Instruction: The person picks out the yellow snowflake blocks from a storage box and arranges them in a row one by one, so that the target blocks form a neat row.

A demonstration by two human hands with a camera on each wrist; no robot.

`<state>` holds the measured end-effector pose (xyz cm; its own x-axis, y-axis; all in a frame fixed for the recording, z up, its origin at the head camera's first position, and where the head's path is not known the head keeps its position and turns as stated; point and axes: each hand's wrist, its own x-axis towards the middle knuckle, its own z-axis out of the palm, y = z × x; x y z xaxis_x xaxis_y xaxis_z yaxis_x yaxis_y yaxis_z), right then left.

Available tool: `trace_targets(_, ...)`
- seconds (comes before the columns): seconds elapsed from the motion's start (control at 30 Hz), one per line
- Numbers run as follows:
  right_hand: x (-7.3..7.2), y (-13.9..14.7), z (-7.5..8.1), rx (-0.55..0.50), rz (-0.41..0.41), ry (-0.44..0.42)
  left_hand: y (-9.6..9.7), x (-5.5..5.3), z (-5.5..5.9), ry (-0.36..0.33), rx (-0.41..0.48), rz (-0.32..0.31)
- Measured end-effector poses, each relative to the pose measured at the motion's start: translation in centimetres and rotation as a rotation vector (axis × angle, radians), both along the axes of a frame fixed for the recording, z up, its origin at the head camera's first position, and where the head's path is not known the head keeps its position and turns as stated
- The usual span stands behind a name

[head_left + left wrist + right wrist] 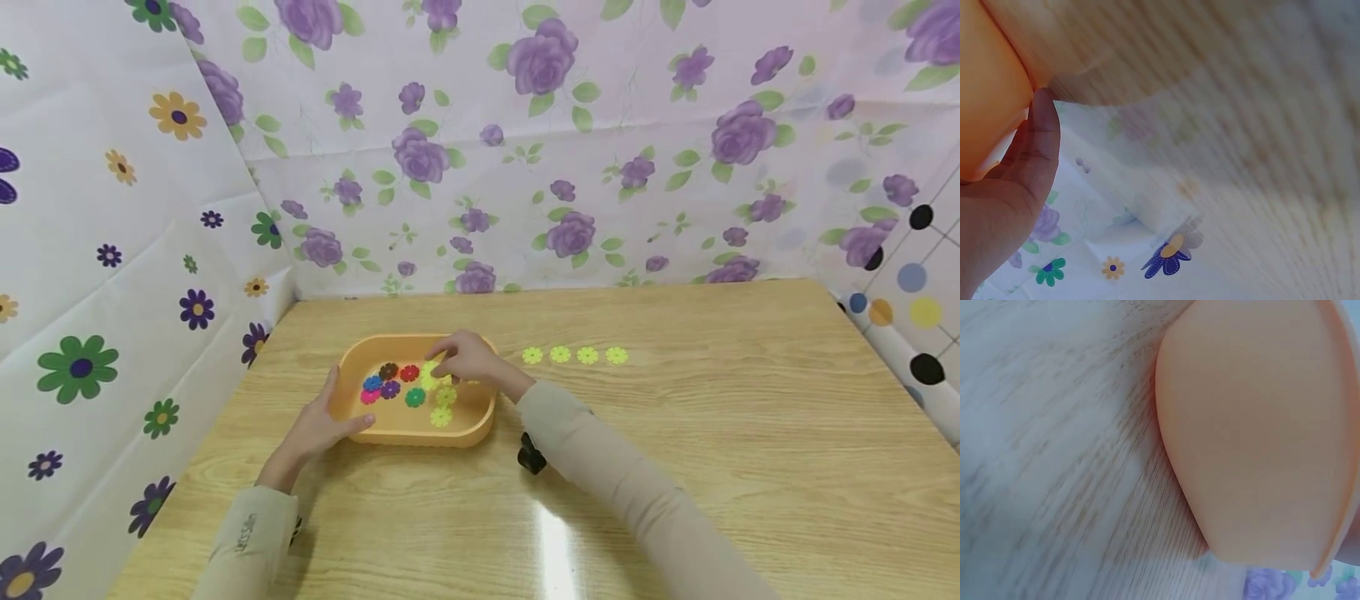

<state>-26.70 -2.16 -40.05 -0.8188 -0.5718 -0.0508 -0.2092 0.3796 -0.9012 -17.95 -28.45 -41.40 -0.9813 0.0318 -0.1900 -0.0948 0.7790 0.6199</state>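
An orange plastic tray point(420, 437) stands on the table, holding several small flower-shaped plastic discs. My left hand point(315, 423) grips its left end, the thumb over the near rim and the fingers along the outside wall. In the left wrist view those fingers point(1041, 144) press on the tray's side. Inside the tray's right half, my right hand point(471, 360) pinches a yellow disc point(428, 377) between thumb and fingertips. Just below lie more yellow discs point(441, 416). Blue point(372, 383), purple, pink, brown, red point(409, 373) and green point(415, 397) discs lie further left.
Several yellow discs point(573, 355) lie in a row on the wooden table point(720, 417), right of the tray. Flowered cloth point(480, 150) hangs behind the table and along its left side. A black object point(531, 455) shows beneath the right sleeve.
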Motion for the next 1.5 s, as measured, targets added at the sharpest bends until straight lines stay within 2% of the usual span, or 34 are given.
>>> trace_targets(0.17, 0.1, 0.7, 0.1, -0.049, 0.016, -0.011, 0.0, 0.1, -0.1, 0.008, -0.004, -0.012)
trace_targets(0.43, 0.3, 2.1, 1.1, -0.069, 0.028, -0.021, 0.0, 0.0, 0.0, 0.010, -0.014, -0.023)
trace_targets(0.87, 0.4, 3.8, 1.8, -0.084, 0.041, -0.016, -0.2, -0.1, 0.0, 0.016, -0.004, -0.024)
trace_targets(1.5, 0.8, 6.7, 2.4, -0.119, 0.008, -0.033, -0.1, 0.0, 0.0, 0.020, 0.002, -0.025)
